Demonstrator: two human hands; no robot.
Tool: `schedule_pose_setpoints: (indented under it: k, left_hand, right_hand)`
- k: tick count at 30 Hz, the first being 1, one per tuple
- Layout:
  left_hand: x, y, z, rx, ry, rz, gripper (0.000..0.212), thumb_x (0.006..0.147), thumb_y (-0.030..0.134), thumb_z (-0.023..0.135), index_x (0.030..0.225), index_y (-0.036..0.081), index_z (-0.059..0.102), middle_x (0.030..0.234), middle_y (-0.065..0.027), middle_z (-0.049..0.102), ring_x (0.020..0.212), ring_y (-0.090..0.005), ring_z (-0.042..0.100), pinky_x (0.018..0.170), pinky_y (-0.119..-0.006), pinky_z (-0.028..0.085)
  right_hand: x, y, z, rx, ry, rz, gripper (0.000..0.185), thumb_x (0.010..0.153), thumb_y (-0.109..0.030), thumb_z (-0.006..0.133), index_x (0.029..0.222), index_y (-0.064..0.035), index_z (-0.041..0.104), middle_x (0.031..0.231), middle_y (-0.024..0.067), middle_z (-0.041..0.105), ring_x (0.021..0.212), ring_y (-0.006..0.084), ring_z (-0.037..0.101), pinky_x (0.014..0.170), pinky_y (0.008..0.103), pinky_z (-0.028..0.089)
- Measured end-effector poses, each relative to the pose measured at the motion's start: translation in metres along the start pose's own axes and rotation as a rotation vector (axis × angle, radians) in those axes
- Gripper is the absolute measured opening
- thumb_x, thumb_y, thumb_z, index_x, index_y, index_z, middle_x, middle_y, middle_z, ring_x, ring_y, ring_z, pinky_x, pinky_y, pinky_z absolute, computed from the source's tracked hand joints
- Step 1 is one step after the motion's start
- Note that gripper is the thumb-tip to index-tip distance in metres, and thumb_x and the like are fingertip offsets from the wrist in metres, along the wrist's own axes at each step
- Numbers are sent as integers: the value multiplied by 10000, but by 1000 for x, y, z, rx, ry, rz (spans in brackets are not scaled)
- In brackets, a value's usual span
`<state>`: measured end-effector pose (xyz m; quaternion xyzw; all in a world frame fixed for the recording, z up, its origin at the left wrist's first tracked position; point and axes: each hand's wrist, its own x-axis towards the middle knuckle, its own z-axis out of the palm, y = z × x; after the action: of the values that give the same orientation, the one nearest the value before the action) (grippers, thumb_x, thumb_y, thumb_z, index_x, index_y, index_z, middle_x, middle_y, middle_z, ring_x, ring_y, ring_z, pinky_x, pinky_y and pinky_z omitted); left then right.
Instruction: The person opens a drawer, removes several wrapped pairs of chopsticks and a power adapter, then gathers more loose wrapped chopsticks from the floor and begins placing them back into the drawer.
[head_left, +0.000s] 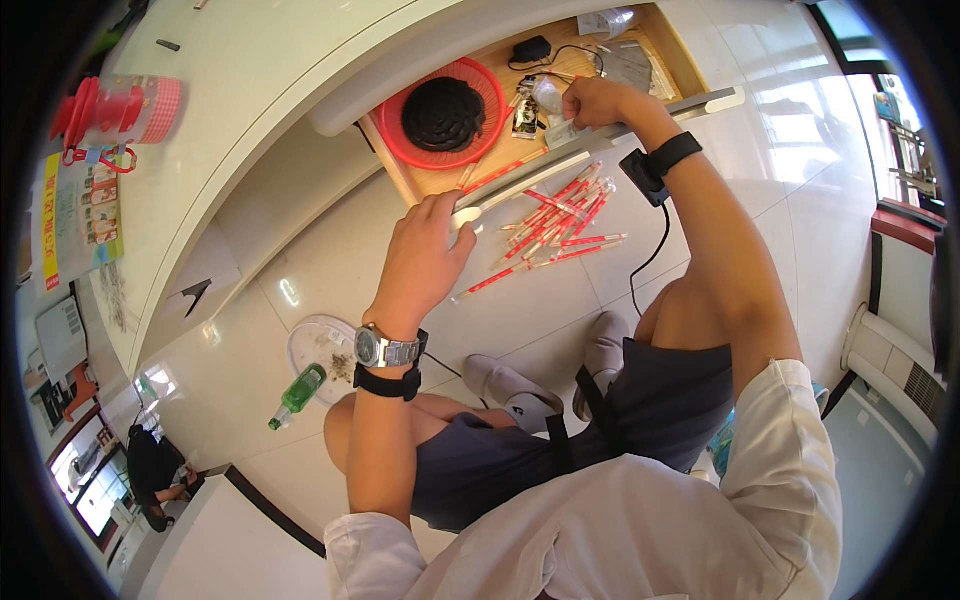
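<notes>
An open wooden drawer (429, 180) juts out in front of me. My left hand (421, 259) grips the left end of its front panel (525, 174), fingers over the edge and thumb outside. My right hand (596, 103) reaches over the panel into the drawer, beside a clear plastic packet (561, 135) and a crumpled clear bag (547, 96); its fingertips are partly hidden. A red plastic basket (390, 127) in the drawer holds a black coiled mass (442, 114). Several wrapped disposable chopsticks (559, 217) lie piled on the floor below the front panel.
The drawer also holds a black power adapter (531, 49), a small printed packet (525, 112) and a grey flat pack (626, 66). A green glass bottle (304, 388) lies by a dirty white tray (304, 337). A red-lidded jar (139, 109) stands on the white counter (247, 75). Another person (154, 472) is at lower left.
</notes>
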<state>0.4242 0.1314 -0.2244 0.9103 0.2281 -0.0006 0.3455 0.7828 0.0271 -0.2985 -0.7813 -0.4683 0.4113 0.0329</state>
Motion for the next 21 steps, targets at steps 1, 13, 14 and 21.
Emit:
schedule_pose_setpoints:
  k: [1,13,14,21]
  left_hand:
    - [1,0,0,0,-2,7,403,963,178,650,1331,22,606,1216,-233,678,1103,-433,645,963,-473,517]
    - [1,3,-2,10,-31,-28,434,958,201,652,1331,-13,596,1241,-234,671,1142,-406,638,1001,-467,496]
    - [2,2,-2,13,-33,-33,431,956,199,655,1331,-5,598,1248,-233,671,1137,-415,642,993,-467,505]
    - [9,6,0,9,-64,-39,438,941,183,657,1327,-16,599,1232,-245,676,1130,-422,646,983,-460,516]
  right_hand:
    - [4,5,1,-27,38,-20,269,751,-164,821,985,-54,748,984,115,768,904,287,733,817,400,570]
    - [1,-7,2,-92,20,-53,271,771,-135,824,1007,-36,734,995,109,760,895,255,743,766,379,569]
    - [1,-10,1,-75,32,-53,266,773,-129,824,1002,-30,733,992,108,758,871,251,745,746,374,569]
    - [-4,-5,1,-65,89,-131,243,760,-101,834,965,-23,730,924,98,752,795,243,737,706,366,568]
